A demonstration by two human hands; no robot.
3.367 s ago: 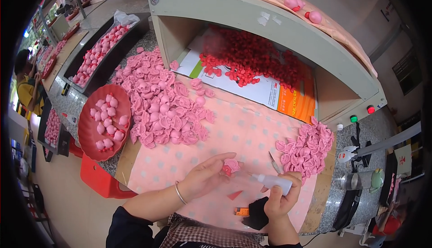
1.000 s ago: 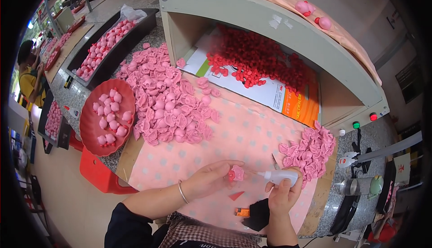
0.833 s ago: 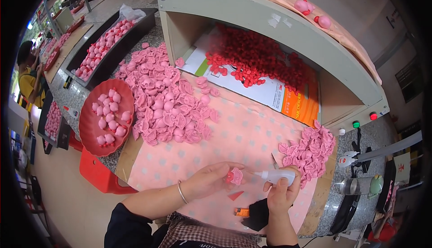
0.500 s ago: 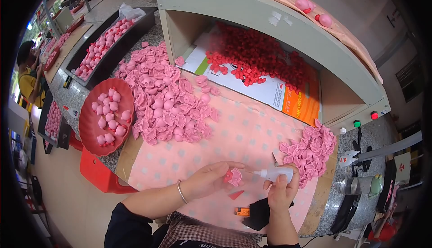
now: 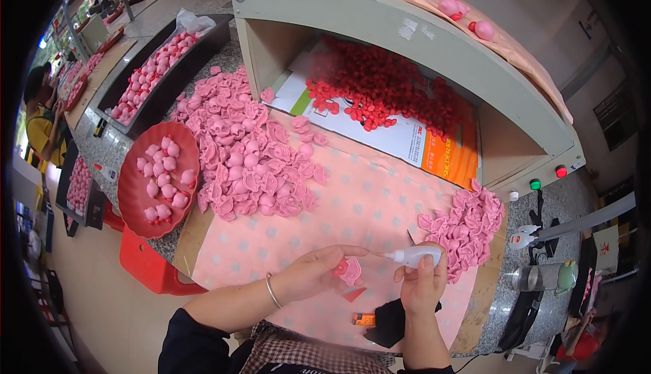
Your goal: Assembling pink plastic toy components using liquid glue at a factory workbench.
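Holding: your left hand point(image 5: 313, 276) pinches a small pink piece point(image 5: 350, 271) between thumb and fingertips, just in front of your chest, above the pink dotted cloth point(image 5: 366, 204).
Key relation: the white glue bottle point(image 5: 415, 257) in your right hand point(image 5: 420, 286) lies nearly level, its long axis running left to right, nozzle aimed left at the piece. The tip is just beside the piece; whether it touches is too fine to tell.
Nearer hand: the left already has the piece; the right sits just to its right, the two hands close together.
Left hand state: fingers curled in, closed on the piece, with a thin bangle at the wrist.
Right hand state: wrapped round the bottle body, thumb on top, fingers folded under it.
Piece attitude: held up on edge, its broad face turned partly toward you.
Small pile point(image 5: 464, 228): more pink pieces lie just beyond your right hand, on the counter point(image 5: 491, 309).
Big pile point(image 5: 247, 150): well apart, ahead and to your left.
Red tray point(image 5: 156, 177): left of the big pile, holding rounded pink figures.
Red bits point(image 5: 386, 92): heaped under the pale hood point(image 5: 407, 31), far side.
Below hands: a red scrap point(image 5: 355, 294), an orange tube point(image 5: 363, 319) and a black cloth point(image 5: 393, 320) lie on the cloth near you.
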